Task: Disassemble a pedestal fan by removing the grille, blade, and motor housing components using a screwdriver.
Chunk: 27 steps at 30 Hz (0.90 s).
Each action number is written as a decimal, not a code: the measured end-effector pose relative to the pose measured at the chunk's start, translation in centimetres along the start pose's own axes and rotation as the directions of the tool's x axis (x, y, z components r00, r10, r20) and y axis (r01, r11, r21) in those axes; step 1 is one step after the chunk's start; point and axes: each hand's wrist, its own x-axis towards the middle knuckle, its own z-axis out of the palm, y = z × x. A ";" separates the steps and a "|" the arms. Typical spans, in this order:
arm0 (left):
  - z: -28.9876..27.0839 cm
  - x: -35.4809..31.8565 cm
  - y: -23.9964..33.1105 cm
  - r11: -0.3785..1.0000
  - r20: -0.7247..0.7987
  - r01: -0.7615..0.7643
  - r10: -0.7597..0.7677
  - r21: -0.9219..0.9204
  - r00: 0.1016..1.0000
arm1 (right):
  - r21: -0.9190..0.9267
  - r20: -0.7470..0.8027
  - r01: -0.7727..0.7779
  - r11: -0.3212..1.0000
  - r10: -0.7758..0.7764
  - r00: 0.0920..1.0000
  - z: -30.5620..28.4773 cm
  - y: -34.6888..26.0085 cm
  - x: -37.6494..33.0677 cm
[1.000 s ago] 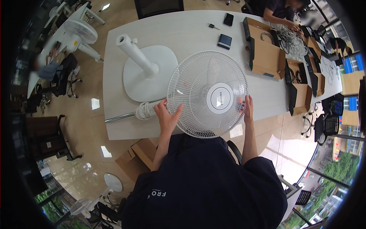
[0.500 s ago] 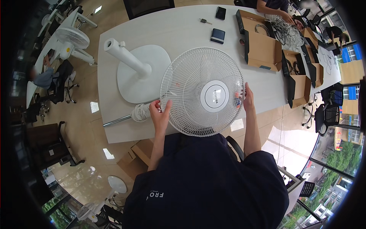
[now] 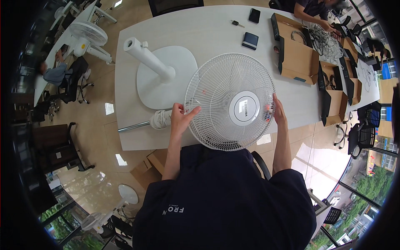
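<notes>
A round white fan head in its wire grille [image 3: 214, 93] faces me at the near edge of the table, a pale cap at its centre. My left hand [image 3: 181, 119] grips the grille's left rim, with its thumb over the front wires. On the opposite rim, my right hand [image 3: 280, 110] holds it with the fingers partly hidden behind the edge. The white fan base [image 3: 146, 89] with its tilted-looking tube [image 3: 148, 59] stands to the left. Beside my left hand lie a bundled white cord [image 3: 158, 120] and a metal pole [image 3: 134, 126].
A phone [image 3: 254, 16], a key [image 3: 237, 23] and a dark wallet [image 3: 250, 41] lie at the table's far side. Open cardboard boxes [image 3: 298, 58] and tangled cables [image 3: 326, 41] fill the right, near another person's hands [image 3: 331, 30]. A carton [image 3: 146, 173] sits on the floor below left.
The whole view has shifted, so the table and its things appear further right. My left thumb reaches further across the grille front. Both hands stay on the fan head.
</notes>
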 end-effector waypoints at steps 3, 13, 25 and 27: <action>0.5 0.4 -0.9 0.985 0.025 -0.051 0.056 -0.162 0.998 | -0.006 0.039 0.031 1.000 -0.030 0.999 0.1 0.4 0.1; 1.3 -0.6 0.5 0.944 -0.030 -0.058 0.051 -0.325 0.998 | -0.255 -0.287 0.203 0.946 -0.274 0.918 3.0 0.6 0.0; 1.6 -1.4 -0.1 0.941 -0.180 -0.146 0.094 -0.304 0.979 | -0.727 -0.254 0.264 0.634 -0.606 0.754 4.4 0.0 1.3; 2.1 -1.6 -0.6 0.951 -0.195 -0.146 0.093 -0.274 0.976 | -0.838 -0.122 0.407 0.363 -0.852 0.508 7.8 -3.8 -0.8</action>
